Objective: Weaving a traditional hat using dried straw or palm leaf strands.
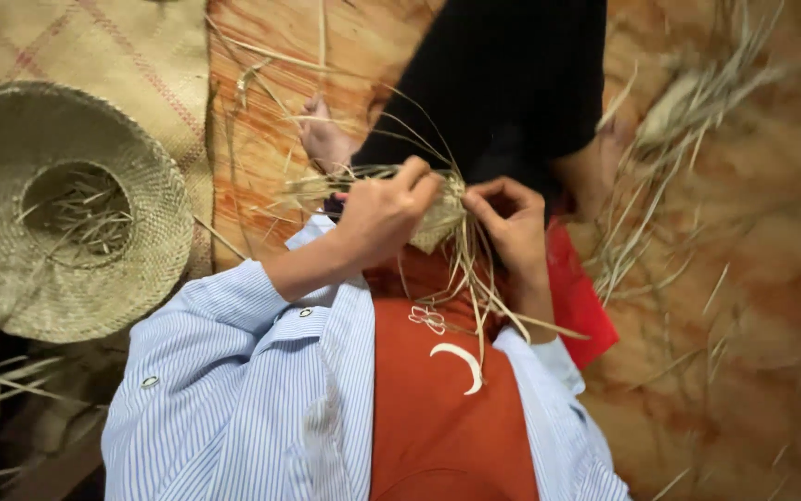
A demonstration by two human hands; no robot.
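Two hands work a small woven straw piece over the lap.

The left hand (384,215) is curled shut, pinching straw strands at the edge of the small woven piece (439,223); the right hand (510,223) closes its fingers on the piece's other side. The piece is pale tan, flat-plaited, with long loose strands (475,288) hanging over an orange apron (438,408). No packages or labels show. A finished straw hat (66,213) lies brim-up on the woven mat (141,46) at left; a loose straw bundle (679,121) rests on the floor at right.
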